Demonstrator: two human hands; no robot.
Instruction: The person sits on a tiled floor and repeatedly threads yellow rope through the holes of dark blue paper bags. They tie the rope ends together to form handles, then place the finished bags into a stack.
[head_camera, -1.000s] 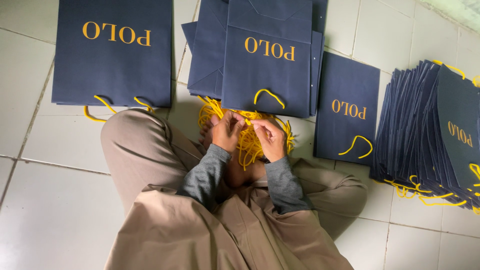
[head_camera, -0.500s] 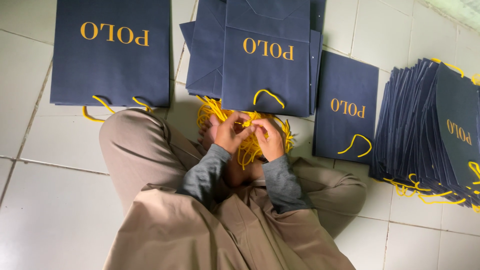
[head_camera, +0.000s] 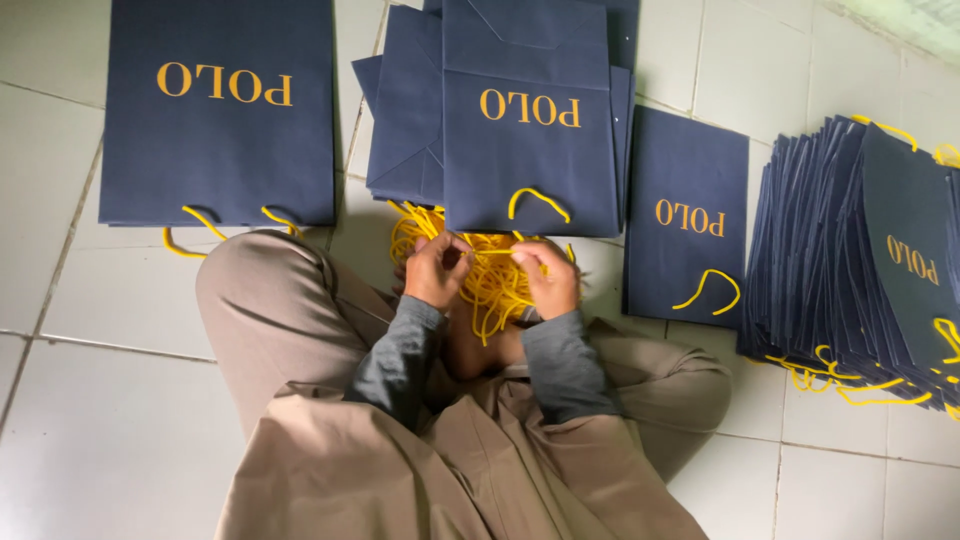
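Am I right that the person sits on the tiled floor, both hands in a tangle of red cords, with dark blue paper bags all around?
Not quite: the cords are yellow, not red, as the head view shows. The left hand and right hand do work in that tangle, with dark blue paper bags around on the tiled floor.

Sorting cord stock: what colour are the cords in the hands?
Yellow cords, clearest in the head view.

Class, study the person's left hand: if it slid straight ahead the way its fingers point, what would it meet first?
Probably the tangled yellow cord handles that the left hand already touches, then the flat navy paper bag beyond; depth is unclear.
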